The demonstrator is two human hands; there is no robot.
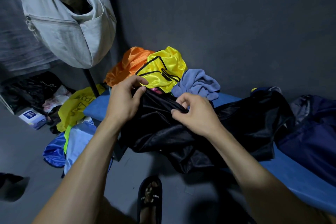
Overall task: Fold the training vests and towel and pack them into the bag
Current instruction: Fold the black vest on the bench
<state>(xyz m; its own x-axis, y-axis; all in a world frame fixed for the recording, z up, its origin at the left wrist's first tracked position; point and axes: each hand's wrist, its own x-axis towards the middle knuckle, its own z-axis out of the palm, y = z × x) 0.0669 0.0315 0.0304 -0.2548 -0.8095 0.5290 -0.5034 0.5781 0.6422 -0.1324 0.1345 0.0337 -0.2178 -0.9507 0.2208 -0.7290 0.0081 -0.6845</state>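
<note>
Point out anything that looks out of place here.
Fabric has spilled off the blue bench: a yellow printed piece and blue pieces hang toward the floor at its left end. Both hands pinch a black garment.

It looked like a small changing or storage room. Dark grey walls (236, 14) met a grey floor (23, 151), and a blue bench (300, 174) was heaped with bright vests (163, 67). A grey bag (72, 29) hung from a pole (91, 82), with clutter (36, 92) in the corner.
</note>
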